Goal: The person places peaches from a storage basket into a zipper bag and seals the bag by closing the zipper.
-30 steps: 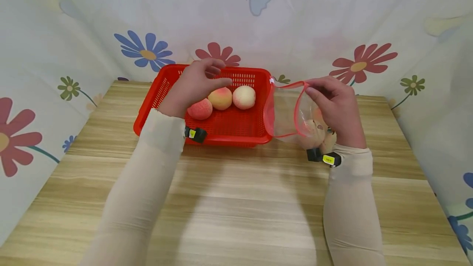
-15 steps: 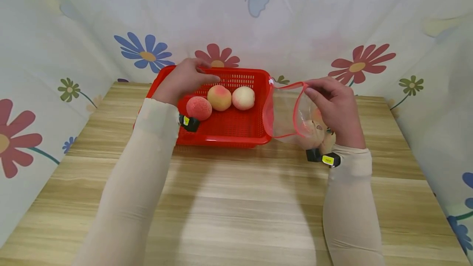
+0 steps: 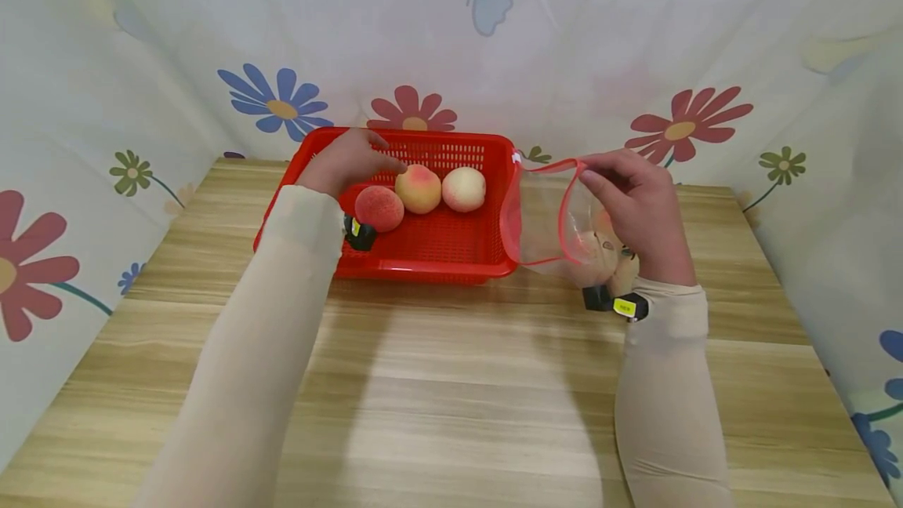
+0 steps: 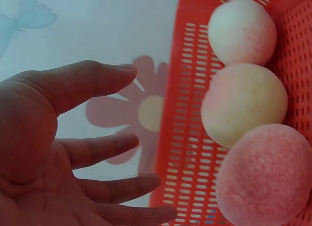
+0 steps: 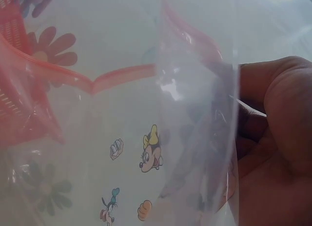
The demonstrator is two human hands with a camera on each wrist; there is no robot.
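Note:
Over the left part of a red plastic basket (image 3: 444,266), my left hand (image 3: 349,161) hovers with fingers spread and holds nothing. Below and beside it in the basket lie a deep pink peach (image 3: 379,208), a yellow-pink peach (image 3: 418,190) and a pale peach (image 3: 463,189). In the left wrist view the fingers (image 4: 112,148) are apart from all three. My right hand (image 3: 638,206) pinches the red-edged rim of a clear zip bag (image 3: 543,214), whose mouth gapes toward the basket. Several peaches (image 3: 596,257) lie inside the bag, partly hidden by the hand and wrist.
Everything stands on a wood-grain table (image 3: 451,382). Behind it hangs a white curtain (image 3: 564,45) printed with flowers and a butterfly, with more of it along both sides. The bag's open edge touches the basket's right rim.
My left hand has moved left and then lower into the basket's area, uncovering the deep pink peach. The right hand keeps its hold on the bag with little motion.

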